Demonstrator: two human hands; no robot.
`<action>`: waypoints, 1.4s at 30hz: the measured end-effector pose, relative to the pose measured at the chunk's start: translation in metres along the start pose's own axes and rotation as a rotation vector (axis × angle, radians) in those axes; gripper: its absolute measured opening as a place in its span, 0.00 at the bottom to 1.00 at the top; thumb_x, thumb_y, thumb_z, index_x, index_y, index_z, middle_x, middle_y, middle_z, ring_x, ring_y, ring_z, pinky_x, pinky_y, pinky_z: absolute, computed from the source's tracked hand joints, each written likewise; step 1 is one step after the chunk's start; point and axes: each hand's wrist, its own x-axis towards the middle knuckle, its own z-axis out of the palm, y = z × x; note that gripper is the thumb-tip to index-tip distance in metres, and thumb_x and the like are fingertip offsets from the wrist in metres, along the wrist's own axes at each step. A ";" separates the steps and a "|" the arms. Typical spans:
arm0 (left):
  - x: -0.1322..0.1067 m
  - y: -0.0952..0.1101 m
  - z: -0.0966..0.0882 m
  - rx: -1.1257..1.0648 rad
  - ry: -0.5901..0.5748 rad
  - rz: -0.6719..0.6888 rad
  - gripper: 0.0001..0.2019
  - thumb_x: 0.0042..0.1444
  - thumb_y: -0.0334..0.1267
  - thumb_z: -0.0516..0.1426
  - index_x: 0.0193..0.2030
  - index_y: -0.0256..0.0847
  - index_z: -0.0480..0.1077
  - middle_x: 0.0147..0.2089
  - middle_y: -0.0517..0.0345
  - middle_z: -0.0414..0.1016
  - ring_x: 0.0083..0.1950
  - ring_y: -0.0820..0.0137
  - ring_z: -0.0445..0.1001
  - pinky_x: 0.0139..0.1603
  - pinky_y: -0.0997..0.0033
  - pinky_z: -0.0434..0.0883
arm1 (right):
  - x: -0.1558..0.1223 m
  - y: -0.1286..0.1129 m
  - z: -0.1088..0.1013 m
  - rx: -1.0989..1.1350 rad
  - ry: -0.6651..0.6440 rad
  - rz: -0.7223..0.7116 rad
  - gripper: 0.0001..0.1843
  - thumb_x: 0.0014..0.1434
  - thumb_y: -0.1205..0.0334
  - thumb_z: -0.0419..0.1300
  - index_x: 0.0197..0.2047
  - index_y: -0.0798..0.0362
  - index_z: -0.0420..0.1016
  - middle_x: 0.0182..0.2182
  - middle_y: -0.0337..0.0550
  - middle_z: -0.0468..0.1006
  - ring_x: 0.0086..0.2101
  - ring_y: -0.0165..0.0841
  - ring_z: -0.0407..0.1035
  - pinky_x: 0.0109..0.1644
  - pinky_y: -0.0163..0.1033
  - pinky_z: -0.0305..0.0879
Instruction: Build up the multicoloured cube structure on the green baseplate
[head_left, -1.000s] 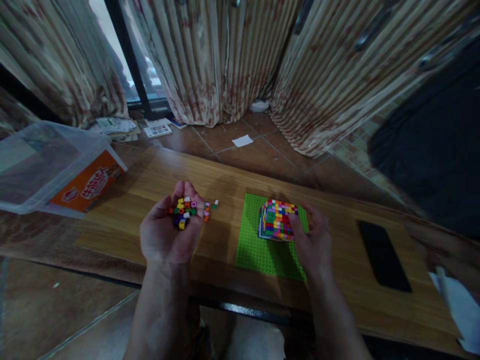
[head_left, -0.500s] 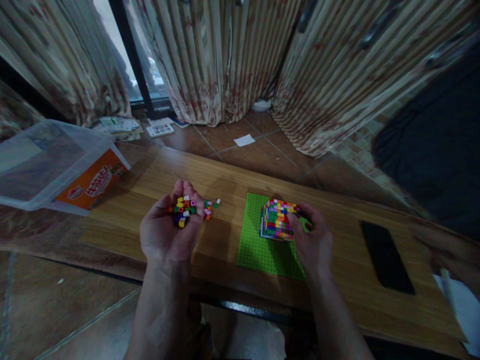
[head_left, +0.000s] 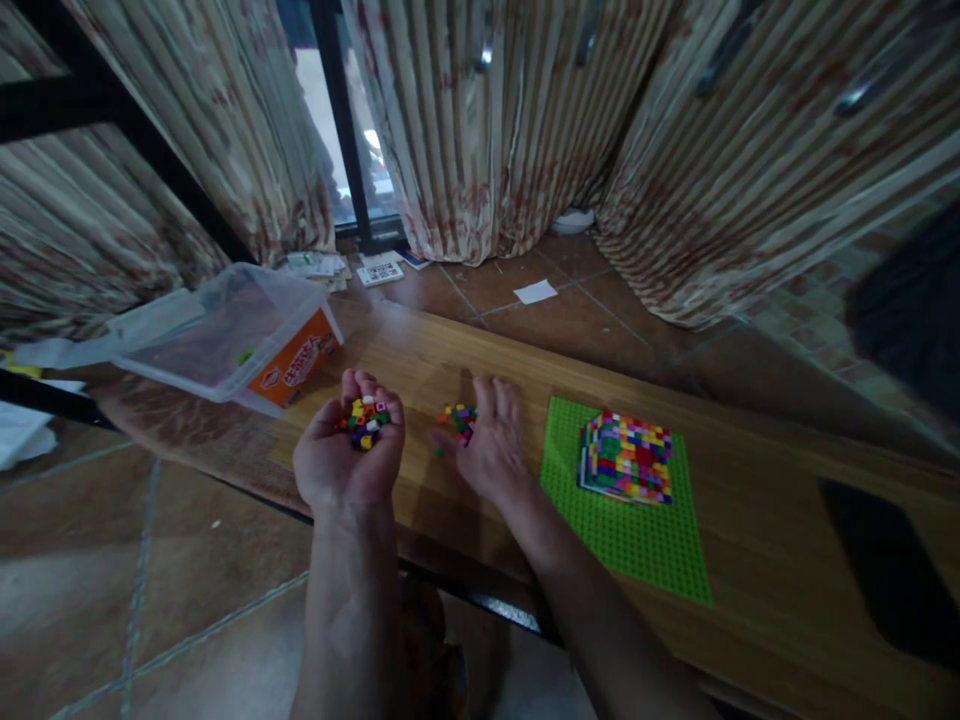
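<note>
My left hand (head_left: 349, 460) is cupped palm up, with a heap of small coloured toy bricks (head_left: 365, 418) in it. To its right, my right hand (head_left: 491, 440) reaches down to the wooden table, thumb and fingers apart, beside a small pile of loose bricks (head_left: 459, 418). Part of that pile is hidden behind the hand. A block built of many multicoloured bricks (head_left: 628, 457) sits on a green studded baseplate (head_left: 630, 545), with neither hand touching it.
A clear plastic box (head_left: 225, 335) with an orange label stands at the table's left end. A dark flat object (head_left: 889, 570) lies on the wooden table (head_left: 765, 520) at right. Curtains (head_left: 450, 130) hang behind, and a white paper (head_left: 535, 291) is on the floor.
My right hand has left the brick block on the baseplate and moved left to the loose pile, its fingers now spread. The view has turned left. My left hand still cups its bricks.
</note>
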 end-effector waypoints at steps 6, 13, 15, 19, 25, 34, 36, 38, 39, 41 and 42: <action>0.002 0.004 -0.001 0.009 -0.012 -0.032 0.15 0.61 0.30 0.43 0.44 0.34 0.70 0.31 0.52 0.77 0.32 0.73 0.78 0.33 0.74 0.73 | 0.011 0.001 0.017 -0.086 -0.126 -0.211 0.39 0.60 0.39 0.57 0.66 0.55 0.59 0.65 0.61 0.58 0.65 0.53 0.50 0.66 0.59 0.50; 0.002 -0.002 -0.002 0.042 -0.002 -0.089 0.13 0.59 0.28 0.45 0.41 0.33 0.70 0.30 0.54 0.75 0.30 0.74 0.76 0.32 0.76 0.71 | 0.003 0.006 0.007 -0.010 -0.130 -0.272 0.08 0.65 0.60 0.54 0.44 0.52 0.72 0.45 0.50 0.72 0.48 0.42 0.65 0.53 0.46 0.64; 0.002 -0.006 -0.001 0.071 0.017 -0.109 0.13 0.60 0.27 0.45 0.39 0.33 0.70 0.30 0.53 0.75 0.30 0.75 0.75 0.32 0.76 0.71 | 0.001 0.008 0.007 -0.040 -0.119 -0.253 0.07 0.66 0.61 0.53 0.42 0.52 0.71 0.43 0.49 0.73 0.45 0.41 0.65 0.51 0.45 0.65; 0.003 -0.017 -0.002 0.114 0.054 -0.150 0.12 0.60 0.28 0.46 0.38 0.31 0.71 0.30 0.53 0.74 0.28 0.75 0.74 0.32 0.76 0.70 | -0.002 0.007 0.006 -0.213 -0.152 -0.257 0.12 0.68 0.58 0.49 0.42 0.52 0.71 0.41 0.49 0.74 0.43 0.40 0.68 0.47 0.42 0.64; 0.008 -0.029 -0.005 0.149 0.049 -0.200 0.12 0.60 0.29 0.47 0.37 0.31 0.71 0.30 0.53 0.74 0.28 0.76 0.74 0.31 0.76 0.70 | -0.003 0.002 0.005 -0.284 -0.193 -0.251 0.17 0.70 0.58 0.43 0.42 0.53 0.71 0.38 0.51 0.77 0.36 0.38 0.71 0.34 0.40 0.60; 0.011 -0.027 -0.007 0.187 0.072 -0.200 0.10 0.59 0.29 0.49 0.36 0.32 0.72 0.29 0.54 0.74 0.27 0.76 0.74 0.30 0.77 0.70 | 0.000 0.004 0.002 -0.211 -0.230 -0.259 0.19 0.70 0.58 0.43 0.41 0.56 0.73 0.35 0.53 0.79 0.32 0.37 0.73 0.31 0.38 0.56; 0.011 -0.027 -0.007 0.195 0.072 -0.202 0.11 0.59 0.29 0.48 0.36 0.32 0.72 0.29 0.54 0.74 0.27 0.76 0.74 0.30 0.77 0.70 | 0.002 0.005 0.003 -0.162 -0.217 -0.238 0.18 0.70 0.58 0.44 0.40 0.55 0.73 0.35 0.52 0.79 0.32 0.37 0.73 0.32 0.38 0.56; 0.011 -0.028 -0.008 0.201 0.068 -0.199 0.11 0.58 0.28 0.48 0.36 0.32 0.72 0.28 0.54 0.74 0.27 0.76 0.74 0.29 0.77 0.70 | 0.004 0.008 0.004 -0.095 -0.195 -0.207 0.16 0.69 0.58 0.46 0.39 0.54 0.73 0.34 0.50 0.79 0.31 0.36 0.73 0.32 0.37 0.57; 0.012 -0.028 -0.008 0.205 0.066 -0.196 0.11 0.58 0.28 0.48 0.35 0.33 0.71 0.28 0.55 0.74 0.26 0.76 0.73 0.29 0.77 0.70 | 0.006 0.009 0.004 -0.052 -0.179 -0.188 0.15 0.68 0.58 0.47 0.38 0.54 0.73 0.33 0.50 0.79 0.31 0.36 0.72 0.33 0.37 0.57; 0.012 -0.028 -0.008 0.214 0.062 -0.190 0.10 0.58 0.27 0.48 0.35 0.33 0.71 0.28 0.55 0.74 0.26 0.77 0.73 0.28 0.78 0.69 | 0.009 0.012 0.004 0.053 -0.137 -0.140 0.13 0.66 0.59 0.49 0.35 0.53 0.72 0.32 0.48 0.79 0.31 0.35 0.71 0.35 0.37 0.57; 0.012 -0.029 -0.009 0.219 0.059 -0.188 0.10 0.58 0.27 0.48 0.35 0.33 0.71 0.28 0.56 0.74 0.25 0.77 0.72 0.27 0.78 0.69 | 0.010 0.013 0.004 0.115 -0.108 -0.110 0.12 0.65 0.60 0.50 0.33 0.52 0.71 0.31 0.47 0.78 0.31 0.35 0.71 0.35 0.37 0.58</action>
